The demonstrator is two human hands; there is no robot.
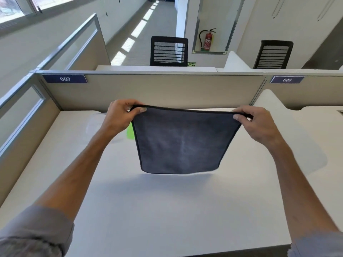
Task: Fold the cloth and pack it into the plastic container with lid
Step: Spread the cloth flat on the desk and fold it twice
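Observation:
A dark grey cloth (182, 140) with a black hem hangs in the air over the white desk (167, 210), spread flat. My left hand (123, 114) pinches its upper left corner and my right hand (257, 121) pinches its upper right corner. The lower edge hangs free just above the desk and casts a shadow. Behind my left forearm lies a clear plastic container (96, 125), faint against the desk. A green piece (130, 131), perhaps part of the lid, shows at the cloth's left edge; the cloth hides the rest of it.
Beige cubicle partitions (148, 89) close the desk at the back and on the left. A white curved divider (289, 130) stands at the right. Two black office chairs (168, 51) stand beyond the back partition. The desk's front edge runs near the bottom of the view.

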